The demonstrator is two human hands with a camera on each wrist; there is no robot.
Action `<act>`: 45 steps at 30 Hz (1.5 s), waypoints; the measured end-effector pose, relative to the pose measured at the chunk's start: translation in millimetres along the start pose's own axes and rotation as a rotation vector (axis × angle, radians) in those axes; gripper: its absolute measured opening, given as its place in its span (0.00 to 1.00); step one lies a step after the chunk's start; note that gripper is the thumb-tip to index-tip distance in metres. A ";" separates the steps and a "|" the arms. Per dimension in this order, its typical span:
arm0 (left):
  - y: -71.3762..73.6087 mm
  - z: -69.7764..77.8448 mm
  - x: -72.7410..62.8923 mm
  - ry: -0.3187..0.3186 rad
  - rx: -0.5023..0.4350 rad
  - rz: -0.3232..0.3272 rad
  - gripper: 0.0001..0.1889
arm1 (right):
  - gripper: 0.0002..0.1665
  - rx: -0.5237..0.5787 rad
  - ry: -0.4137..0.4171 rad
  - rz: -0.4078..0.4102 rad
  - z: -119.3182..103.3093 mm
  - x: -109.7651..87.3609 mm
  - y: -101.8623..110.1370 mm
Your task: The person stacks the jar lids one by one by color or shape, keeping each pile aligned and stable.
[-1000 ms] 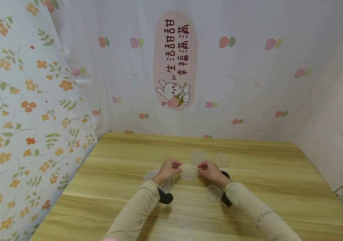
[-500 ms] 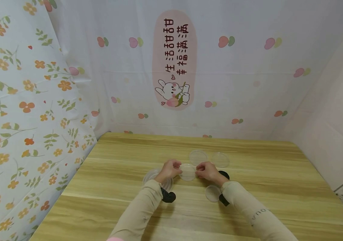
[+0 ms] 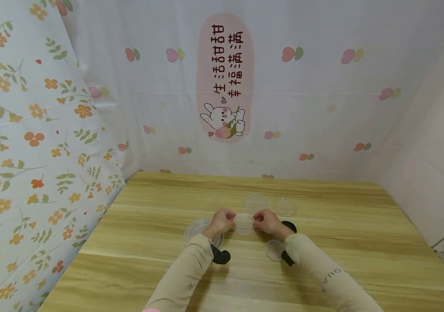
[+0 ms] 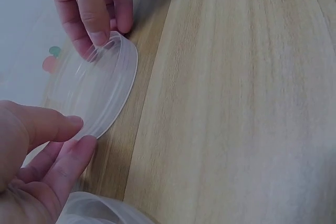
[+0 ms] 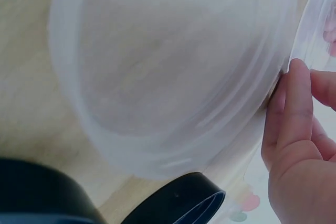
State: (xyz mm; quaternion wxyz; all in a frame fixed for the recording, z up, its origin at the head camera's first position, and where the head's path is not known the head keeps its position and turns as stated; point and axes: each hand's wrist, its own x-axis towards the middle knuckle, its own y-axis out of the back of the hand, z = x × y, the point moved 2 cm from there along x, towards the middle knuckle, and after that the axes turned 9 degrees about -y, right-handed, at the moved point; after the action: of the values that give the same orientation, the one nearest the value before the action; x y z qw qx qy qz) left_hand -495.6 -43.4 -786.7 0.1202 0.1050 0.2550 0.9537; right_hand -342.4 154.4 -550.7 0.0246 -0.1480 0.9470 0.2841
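Pinching opposite sides of its rim, our left hand [image 3: 220, 222] and right hand [image 3: 269, 222] hold a shallow clear lid [image 3: 244, 224] between them, over the middle of the bench [image 3: 128, 247]. Left thumb and fingers take one edge, and the right fingertips take the other. We cannot tell whether its underside touches the wood.

We judge slipping to be the main risk: only fingertips bear on a thin, smooth rim, so easing one side sooner than the other could tip it. Squeezing inward too hard might bow the wall and make it spring out of our grip. Being see-through, its edge is also hard to judge, so a fingertip could sit off the rim without our noticing.

Around us, a clear tub [image 3: 192, 229] sits partly beneath the left forearm, hidden enough that we cannot tell whether it is one piece or several nested. Lowering that arm could knock it. Beyond the hands lie two more lids: a far clear lid [image 3: 256, 203], just behind the held one, and a right-hand clear lid [image 3: 285, 207] beside it. Pushing forward could run into the first. A near clear lid [image 3: 274, 250] lies close beside the right wrist, where a sideways sweep might shove it. The right wrist view also shows a black round-edged piece [image 5: 165, 198]; we cannot tell what it belongs to.
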 end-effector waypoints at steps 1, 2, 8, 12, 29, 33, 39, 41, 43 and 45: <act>0.2 1.2 -0.9 0.005 -0.006 0.001 0.20 | 0.11 -0.002 -0.028 0.006 0.9 0.7 -1.1; 1.8 6.3 -3.6 0.010 -0.003 0.002 0.20 | 0.11 -0.014 -0.079 0.018 -15.3 -9.3 0.1; 50.5 130.7 -61.7 -0.019 -0.035 0.047 0.16 | 0.12 -0.017 -0.163 0.092 -78.2 -50.6 6.4; 99.6 254.4 -115.7 0.014 -0.114 0.077 0.14 | 0.12 0.029 -0.150 0.111 -83.5 -52.1 8.9; 163.6 331.4 -155.8 -0.024 -0.166 0.016 0.11 | 0.11 0.073 -0.050 0.122 -111.6 -47.0 -0.1; 173.8 327.6 -157.6 -0.006 -0.173 0.020 0.11 | 0.10 0.109 -0.057 0.105 -119.8 -46.2 -6.8; 189.6 319.9 -165.3 -0.023 -0.199 0.012 0.09 | 0.09 0.129 -0.027 0.075 -131.6 -45.7 -18.2; 193.3 308.3 -165.3 -0.083 -0.232 0.000 0.08 | 0.09 0.124 -0.007 0.070 -134.3 -44.7 -22.5; 198.1 305.6 -168.8 -0.092 -0.240 0.000 0.07 | 0.09 0.115 0.013 0.067 -136.3 -43.3 -27.1; 202.2 303.7 -171.9 -0.075 -0.244 0.000 0.08 | 0.09 0.121 0.027 0.068 -138.6 -41.8 -31.5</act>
State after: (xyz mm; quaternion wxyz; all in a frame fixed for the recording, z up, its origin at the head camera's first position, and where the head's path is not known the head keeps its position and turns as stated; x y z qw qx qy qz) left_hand -288.5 -122.1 -449.7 0.1414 0.1253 0.1324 0.9730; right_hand -288.0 64.9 -445.9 0.0112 -0.1179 0.9672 0.2248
